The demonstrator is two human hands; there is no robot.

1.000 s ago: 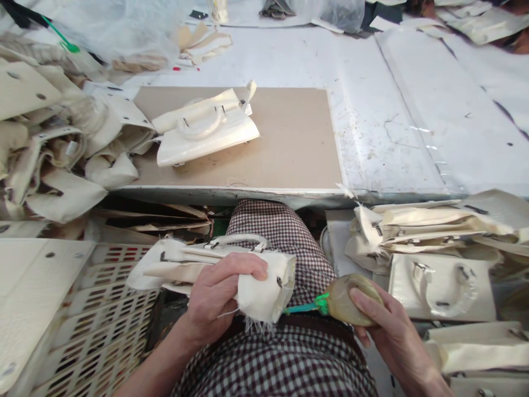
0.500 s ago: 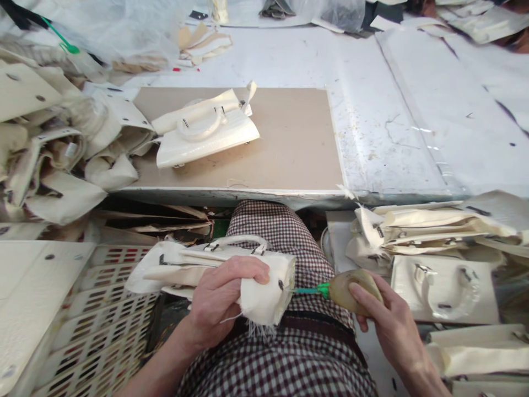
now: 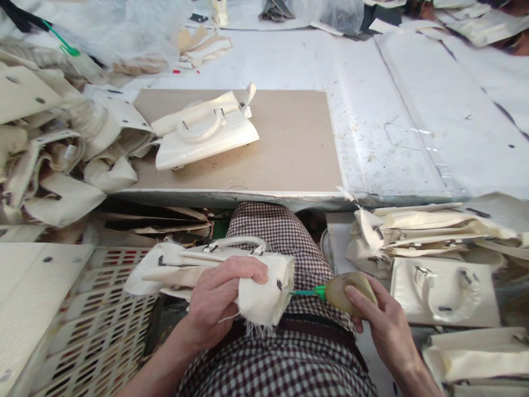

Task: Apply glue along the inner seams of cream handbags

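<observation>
Bottle sits pinched between your right hand's thumb and fingers, its long axis running crosswise, nozzle aimed left at the near end of the cream bag; whether the tip touches, you cannot tell. Your left hand grips that bag above your lap, its length stretching left. The bottle's contents are unclear. Farther left, red shows through a slotted white crate. Beyond, another bag lies on the brown board.

The bag is cream, bottle olive, clothing checked.
</observation>
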